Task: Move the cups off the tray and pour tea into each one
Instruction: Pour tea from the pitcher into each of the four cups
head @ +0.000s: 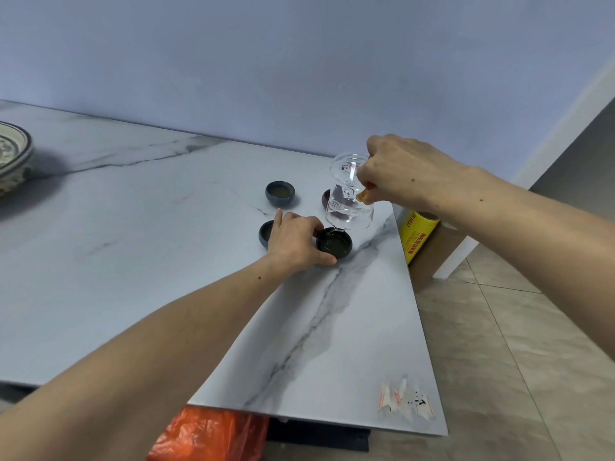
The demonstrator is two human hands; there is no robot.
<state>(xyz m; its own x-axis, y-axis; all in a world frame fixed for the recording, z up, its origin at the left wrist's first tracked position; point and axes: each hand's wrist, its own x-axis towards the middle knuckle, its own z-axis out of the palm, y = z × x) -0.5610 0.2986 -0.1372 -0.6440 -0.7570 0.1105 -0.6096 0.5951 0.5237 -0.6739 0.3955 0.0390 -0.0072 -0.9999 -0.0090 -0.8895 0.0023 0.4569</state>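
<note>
a pale grey marble-look tabletop point(166, 261) with dark veins fills most of the view, its far edge meeting a plain lavender-blue wall point(266, 61). a thick dark vein runs down the slab from beside the black round ceramic cup point(334, 242), the landmark here.

the left hand point(294, 242) lies just left of the black cup, thumb and fingers curled round its side and grasping it on the slab. above and to the right of that cup, the right hand point(396, 173) is clenched on the handle of a clear glass teapot point(349, 193), tipped steeply with its spout down at the cup's far rim; a thin stream reaches the cup, and liquid shows inside it.

a dark blue round cup point(265, 233) sits left of the black cup, partly hidden behind the left hand. a blue-grey round cup point(280, 193) holding yellowish tea stands farther back and to the left. a reddish-brown cup point(327, 197) shows behind the teapot, beyond the black cup.

far left of the black cup, at the picture's edge, is a patterned blue-and-white ceramic bowl point(13, 154). right of it, past the slab's edge, a yellow printed roll point(417, 236) leans on a brown cardboard box point(432, 257) standing on a beige tiled floor point(515, 361). nearer than the cup, under the slab's front edge, lies an orange plastic bag point(213, 434), and worn sticker scraps point(404, 399) mark the near right corner.
</note>
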